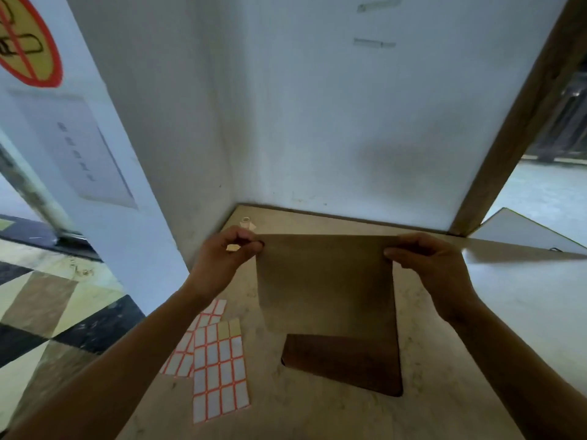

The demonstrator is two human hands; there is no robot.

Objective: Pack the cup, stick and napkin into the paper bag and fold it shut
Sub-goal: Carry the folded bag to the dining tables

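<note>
Both hands, left and right, pinch the bag's top corners, holding it upright, probably for folding.

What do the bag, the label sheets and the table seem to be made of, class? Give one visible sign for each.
Bag: brown kraft paper, matte; it holds flat and creases sharply.
Label sheets: likely sticker paper, white cells outlined in red, some peeled.
Table: pale, mottled, faintly glossy; possibly stone or laminate, unclear.

paper bag contents: hidden | wall notice: blurred, unreadable | sign: cropped
</note>
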